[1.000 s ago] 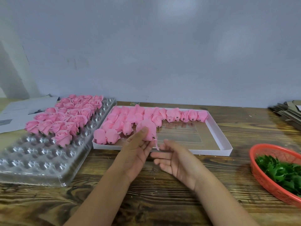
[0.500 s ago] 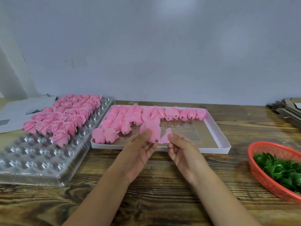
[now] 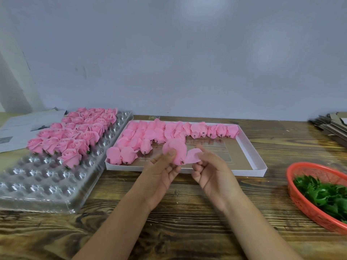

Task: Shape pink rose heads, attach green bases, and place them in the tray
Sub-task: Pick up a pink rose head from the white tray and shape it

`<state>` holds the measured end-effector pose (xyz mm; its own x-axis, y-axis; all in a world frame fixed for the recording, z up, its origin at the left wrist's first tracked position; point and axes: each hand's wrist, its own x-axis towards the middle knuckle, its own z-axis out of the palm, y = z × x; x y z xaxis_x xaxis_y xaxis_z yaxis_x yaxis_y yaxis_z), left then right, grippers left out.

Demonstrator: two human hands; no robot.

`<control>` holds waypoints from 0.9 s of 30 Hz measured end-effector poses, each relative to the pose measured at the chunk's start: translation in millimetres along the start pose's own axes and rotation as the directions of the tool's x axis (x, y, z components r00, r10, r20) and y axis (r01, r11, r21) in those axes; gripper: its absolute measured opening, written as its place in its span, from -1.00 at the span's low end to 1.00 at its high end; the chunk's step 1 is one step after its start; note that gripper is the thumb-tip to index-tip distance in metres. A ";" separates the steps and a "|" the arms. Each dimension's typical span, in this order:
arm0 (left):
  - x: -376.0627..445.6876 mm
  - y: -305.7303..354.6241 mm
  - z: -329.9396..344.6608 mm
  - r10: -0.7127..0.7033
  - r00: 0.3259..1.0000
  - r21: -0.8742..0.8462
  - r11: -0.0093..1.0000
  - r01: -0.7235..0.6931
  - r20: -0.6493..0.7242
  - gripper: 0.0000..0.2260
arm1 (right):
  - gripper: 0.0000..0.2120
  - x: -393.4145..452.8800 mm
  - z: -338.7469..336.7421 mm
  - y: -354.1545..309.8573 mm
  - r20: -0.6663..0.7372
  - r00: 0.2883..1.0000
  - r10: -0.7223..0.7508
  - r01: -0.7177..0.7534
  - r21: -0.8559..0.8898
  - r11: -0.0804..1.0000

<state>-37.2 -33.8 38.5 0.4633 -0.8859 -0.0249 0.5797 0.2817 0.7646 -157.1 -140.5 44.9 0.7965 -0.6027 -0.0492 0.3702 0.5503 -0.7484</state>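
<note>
Head view: a pink rose head (image 3: 175, 151) is held above the near edge of the white box (image 3: 251, 152), pinched by thumb and fingers of the left hand (image 3: 162, 171), palm up, wrist low. Bud axis is approx. upright, dark base tip pointing down toward the palm. One outer petal (image 3: 193, 156) is peeled rightward, pinched by fingertips of the right hand (image 3: 212, 171), the nearer hand to it. Judged step: shaping. Green bases (image 3: 323, 194) lie well apart at right; clear tray (image 3: 37, 186) at left.
</note>
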 end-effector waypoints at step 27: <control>-2.3 -2.2 2.0 -0.038 0.997 0.202 0.979 0.024 0.066 -0.65 | -0.72 -1.7 3.5 2.9 -0.013 0.996 -0.094 0.093 -0.052 0.994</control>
<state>-40.8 -33.1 38.1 0.3959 -0.9182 -0.0114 0.4435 0.1803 0.8779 -155.7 -135.8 45.1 0.7523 -0.6587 0.0127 0.4169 0.4610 -0.7834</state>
